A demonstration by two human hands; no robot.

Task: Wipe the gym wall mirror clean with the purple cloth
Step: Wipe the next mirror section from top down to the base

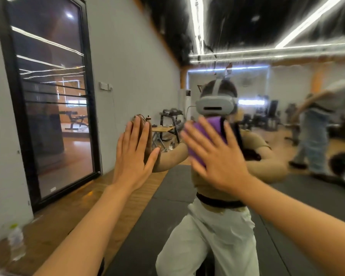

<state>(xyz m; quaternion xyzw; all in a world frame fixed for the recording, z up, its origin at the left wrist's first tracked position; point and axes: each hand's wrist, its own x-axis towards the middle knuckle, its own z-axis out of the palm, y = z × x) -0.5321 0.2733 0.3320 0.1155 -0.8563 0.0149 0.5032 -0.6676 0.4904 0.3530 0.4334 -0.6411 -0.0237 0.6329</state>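
Purple cloth [205,138] flat against the wall mirror [287,136], pinned under the right hand [217,156]. Fingers [197,134] of that hand straight and spread wide over the cloth, palm pressing it to the glass, nothing curled around it. Purple showing between the spread fingers and past the fingertips, toward the top of the hand.

Left hand [134,154] also flat on the glass, just left of the cloth hand and apart from it; fingers [127,136] straight and close together, thumb out to the side, fingertips meeting their own reflection, holding nothing.

Behind the fingers, in the mirror: reflected person in a tan top and white trousers, grey headset [215,105] above the cloth. Further right in the reflection, blurred gym equipment and another person, smeared by motion.

Left of the left fingers, a grey wall with a black-framed glass door [48,100]. Below the arms, wooden floor [54,222] and dark mat [167,206]; a plastic bottle [16,242] by the wall at lower left.
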